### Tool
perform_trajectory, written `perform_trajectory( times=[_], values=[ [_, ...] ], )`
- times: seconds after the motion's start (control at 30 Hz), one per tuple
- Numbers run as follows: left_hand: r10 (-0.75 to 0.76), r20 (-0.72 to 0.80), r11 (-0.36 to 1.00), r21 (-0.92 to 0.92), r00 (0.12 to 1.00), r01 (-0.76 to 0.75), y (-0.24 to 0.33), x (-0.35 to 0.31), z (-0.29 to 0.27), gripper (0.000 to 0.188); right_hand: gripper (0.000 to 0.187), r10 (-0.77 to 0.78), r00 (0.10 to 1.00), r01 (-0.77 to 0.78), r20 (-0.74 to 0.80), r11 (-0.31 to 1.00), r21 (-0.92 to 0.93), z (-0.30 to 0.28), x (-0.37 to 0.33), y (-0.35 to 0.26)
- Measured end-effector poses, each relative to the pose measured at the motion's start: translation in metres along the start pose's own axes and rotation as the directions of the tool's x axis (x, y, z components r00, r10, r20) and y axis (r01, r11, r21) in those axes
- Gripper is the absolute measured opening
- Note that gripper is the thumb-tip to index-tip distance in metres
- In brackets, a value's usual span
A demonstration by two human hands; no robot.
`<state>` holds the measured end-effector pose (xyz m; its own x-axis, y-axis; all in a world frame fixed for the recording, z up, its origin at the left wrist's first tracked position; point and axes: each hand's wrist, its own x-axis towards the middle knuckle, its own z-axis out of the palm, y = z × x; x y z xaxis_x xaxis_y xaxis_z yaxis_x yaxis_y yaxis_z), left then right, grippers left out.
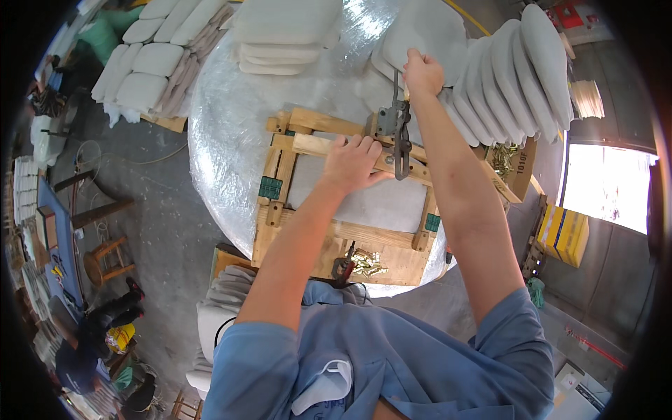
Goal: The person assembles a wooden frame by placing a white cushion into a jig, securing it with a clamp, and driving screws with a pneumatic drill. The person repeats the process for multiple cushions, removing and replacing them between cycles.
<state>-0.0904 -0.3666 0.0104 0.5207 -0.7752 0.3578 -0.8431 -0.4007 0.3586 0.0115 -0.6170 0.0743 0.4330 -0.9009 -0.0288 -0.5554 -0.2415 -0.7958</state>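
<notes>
On the round table sits a wooden frame jig (364, 229) with a grey padded panel (318, 183) inside it. My left hand (353, 164) lies over the jig's upper wooden bar (311, 145), fingers curled across it. My right hand (423, 73) is closed in a fist round the upright handle of a dark metal toggle clamp (401, 133), which is mounted at the jig's far side. Green hinge-like pieces (270, 187) sit on the jig's sides. Near its front edge lie a pile of brass-coloured metal fittings (367, 263) and a dark power tool (342, 270), partly hidden.
Grey padded panels are stacked at the table's far side (287, 35) and lean in a row at the right (518, 77). A cardboard box of metal fittings (521, 164) stands by them. The table is wrapped in clear plastic (217, 150). Another person (80, 357) is at lower left.
</notes>
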Motion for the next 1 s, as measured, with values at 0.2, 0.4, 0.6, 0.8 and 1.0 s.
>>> perform_trajectory(
  times=[0.2, 0.4, 0.6, 0.8, 1.0],
  values=[
    [-0.029, 0.051, 0.999, -0.014, 0.998, 0.03, 0.002, -0.001, -0.002, 0.058, 0.036, -0.052, 0.999, 0.052, -0.011, 0.998, -0.03, 0.0, 0.0, 0.005],
    [-0.025, 0.005, 1.0, 0.006, 1.0, 0.025, -0.001, 0.005, -0.001, 0.057, 0.034, -0.178, 0.974, 0.194, -0.141, 0.975, 0.107, 0.0, 0.001, 0.006],
    [-0.022, 0.068, 1.0, 0.014, 0.997, 0.021, -0.008, 0.008, -0.006, 0.057, 0.034, -0.142, 0.983, 0.154, -0.114, 0.983, 0.097, 0.004, -0.001, 0.0],
    [-0.011, 0.082, 1.0, 0.002, 0.997, 0.011, -0.005, 0.011, -0.007, 0.058, 0.049, 0.041, 0.983, -0.061, 0.181, 0.993, 0.103, -0.001, 0.018, 0.011],
    [-0.023, 0.079, 1.0, -0.014, 0.997, 0.024, -0.01, 0.008, -0.003, 0.071, 0.091, 0.343, 0.714, -0.519, 0.61, 0.845, 0.132, -0.019, -0.014, -0.03]
  ],
)
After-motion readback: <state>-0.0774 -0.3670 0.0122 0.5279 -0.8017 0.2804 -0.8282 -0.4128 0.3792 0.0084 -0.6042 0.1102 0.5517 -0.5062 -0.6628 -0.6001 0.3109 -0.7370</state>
